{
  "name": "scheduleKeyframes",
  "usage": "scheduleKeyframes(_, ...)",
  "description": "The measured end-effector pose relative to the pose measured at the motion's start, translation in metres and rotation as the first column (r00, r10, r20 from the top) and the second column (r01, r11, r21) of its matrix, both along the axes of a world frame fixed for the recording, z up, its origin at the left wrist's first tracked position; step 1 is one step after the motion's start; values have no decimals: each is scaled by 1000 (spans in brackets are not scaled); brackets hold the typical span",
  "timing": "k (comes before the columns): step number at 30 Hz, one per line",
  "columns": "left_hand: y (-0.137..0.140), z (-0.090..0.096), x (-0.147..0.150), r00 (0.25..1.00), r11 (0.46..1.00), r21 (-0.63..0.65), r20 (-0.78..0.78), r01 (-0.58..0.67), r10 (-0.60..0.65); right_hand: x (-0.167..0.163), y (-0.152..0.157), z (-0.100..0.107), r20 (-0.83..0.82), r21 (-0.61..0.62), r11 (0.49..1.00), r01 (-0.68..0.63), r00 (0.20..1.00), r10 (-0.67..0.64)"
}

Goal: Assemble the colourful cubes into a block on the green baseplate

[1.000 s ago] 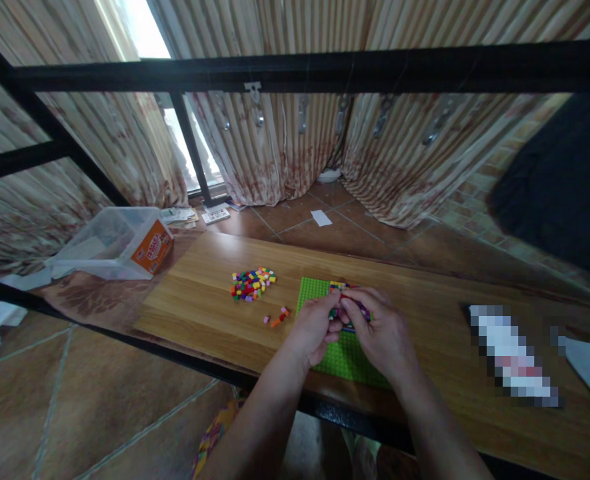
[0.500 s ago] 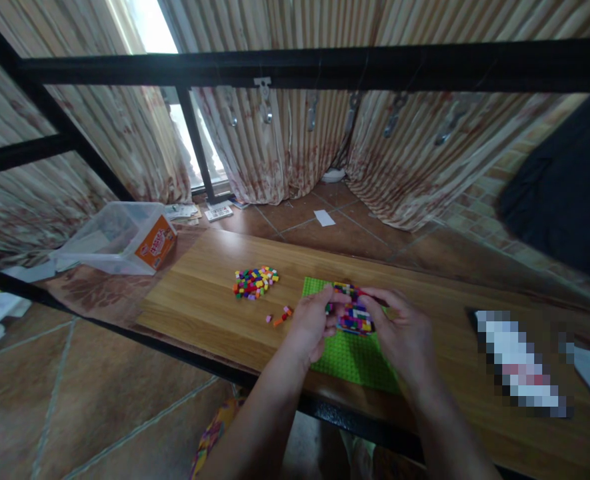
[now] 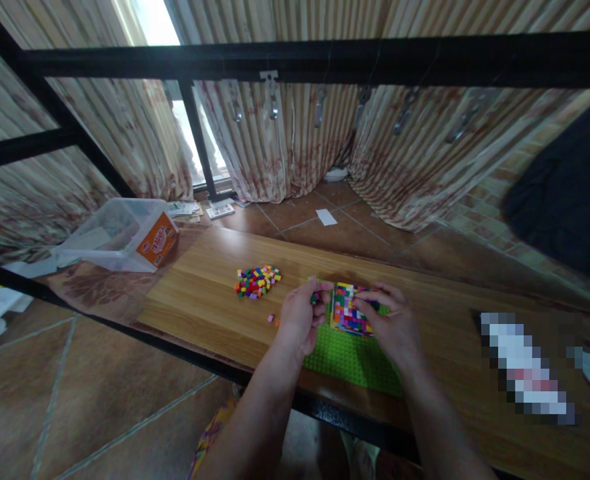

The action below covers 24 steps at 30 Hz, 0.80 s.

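A rectangular build of multicoloured toy bricks [image 3: 347, 319] rests on the bright green studded baseplate [image 3: 349, 360]. My left hand [image 3: 299, 319] is beside its left edge with fingers curled, and the index finger reaches toward the build. A small dark green toy brick [image 3: 315, 298] shows between those fingers. From the right, my right hand [image 3: 393, 323] has its thumb and fingers pinched together against the top of the build. Whatever lies between its fingertips is hidden.
A pile of loose toy bricks [image 3: 257, 281] lies left on the wooden table [image 3: 205, 307], with a pink brick [image 3: 271, 318] nearer me. Further left stands a clear plastic bin [image 3: 115, 233]. A blurred-out object [image 3: 527, 367] lies right. A black metal bar [image 3: 295, 63] crosses in front.
The build, gripped between both hands before, now lies flatter, its top facing me. My left hand has shifted left off it; my right fingers have moved onto its top.
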<state>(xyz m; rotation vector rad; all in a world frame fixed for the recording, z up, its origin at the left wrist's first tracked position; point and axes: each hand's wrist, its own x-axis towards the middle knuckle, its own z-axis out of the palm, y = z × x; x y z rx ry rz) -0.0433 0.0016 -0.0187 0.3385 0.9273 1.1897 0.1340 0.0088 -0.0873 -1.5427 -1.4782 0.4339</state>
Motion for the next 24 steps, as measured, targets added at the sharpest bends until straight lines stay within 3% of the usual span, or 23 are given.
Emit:
scheduleKeyframes(6,1,-1,-2,1000,1000,15,10,4,-4,-4,6,-2,-206,-92,994,52,976,-70)
scheduleKeyframes(9,1,-1,-3,1000,1000,14,18,9,-9,-11,6,-1,-408,-209,977,46,904,-129)
scheduleKeyframes(12,0,-2,-3,1000,1000,9,24,6,-6,-18,4,2,-541,-251,967,30,824,-166)
scheduleKeyframes(18,-1,-2,-1,998,1000,-23,70,-5,7,-26,4,9,-638,-262,964,43,742,-207)
scheduleKeyframes(24,-1,1,-2,933,996,-85,359,1,30,-21,2,0,-622,-255,967,3,765,-166)
